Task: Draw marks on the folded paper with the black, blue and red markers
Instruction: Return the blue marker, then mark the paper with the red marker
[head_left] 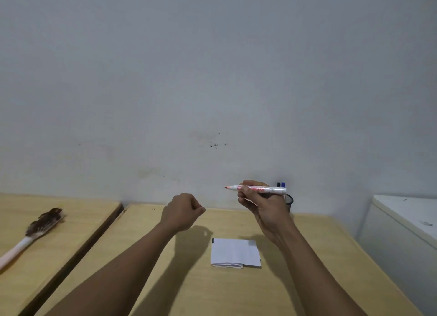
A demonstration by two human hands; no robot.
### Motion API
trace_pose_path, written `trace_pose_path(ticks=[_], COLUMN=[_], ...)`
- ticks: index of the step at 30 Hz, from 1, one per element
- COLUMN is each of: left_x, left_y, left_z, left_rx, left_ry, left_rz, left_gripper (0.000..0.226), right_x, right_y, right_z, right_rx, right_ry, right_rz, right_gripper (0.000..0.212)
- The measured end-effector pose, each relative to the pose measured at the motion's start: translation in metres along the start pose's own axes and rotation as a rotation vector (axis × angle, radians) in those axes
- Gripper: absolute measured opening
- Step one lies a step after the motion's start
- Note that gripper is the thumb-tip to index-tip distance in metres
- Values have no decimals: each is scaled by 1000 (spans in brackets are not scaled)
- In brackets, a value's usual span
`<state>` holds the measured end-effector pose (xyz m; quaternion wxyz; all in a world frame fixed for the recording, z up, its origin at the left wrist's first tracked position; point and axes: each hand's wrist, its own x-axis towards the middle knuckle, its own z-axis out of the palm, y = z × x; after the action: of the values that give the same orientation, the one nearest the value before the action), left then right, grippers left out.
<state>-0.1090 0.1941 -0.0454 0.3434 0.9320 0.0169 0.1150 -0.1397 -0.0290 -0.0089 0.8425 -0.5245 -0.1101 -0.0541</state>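
Note:
A white folded paper point(235, 253) lies flat on the wooden table point(189, 280), with a short dark mark at its top left corner. My right hand point(262, 204) is raised above the table's far side and holds the red marker point(257, 189) level, its uncapped tip pointing left. My left hand point(183, 211) hovers to the left of the marker, curled into a fist; a small red piece shows at its fingertips, probably the cap. The tops of two more markers point(281, 184) stand in a dark holder behind my right hand.
A brush point(35, 230) with dark bristles and a pale handle lies on a second wooden table at the left, across a dark gap. A white cabinet point(402, 223) stands at the right. A grey wall closes off the back.

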Motion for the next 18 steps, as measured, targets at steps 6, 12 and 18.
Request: trace_pose_path(ticks=[6, 12, 18], left_x=[4, 5, 10], left_y=[-35, -50, -55], left_z=[30, 51, 57], left_rx=[145, 174, 183], left_ry=[-81, -90, -108], left_rz=[-62, -68, -72], left_gripper=[6, 6, 24], right_x=[4, 12, 16], right_y=[30, 46, 57], right_z=[-18, -25, -29], right_rx=[-1, 7, -71], right_ry=[22, 39, 43], right_rz=[60, 103, 113], right_gripper=[19, 17, 23])
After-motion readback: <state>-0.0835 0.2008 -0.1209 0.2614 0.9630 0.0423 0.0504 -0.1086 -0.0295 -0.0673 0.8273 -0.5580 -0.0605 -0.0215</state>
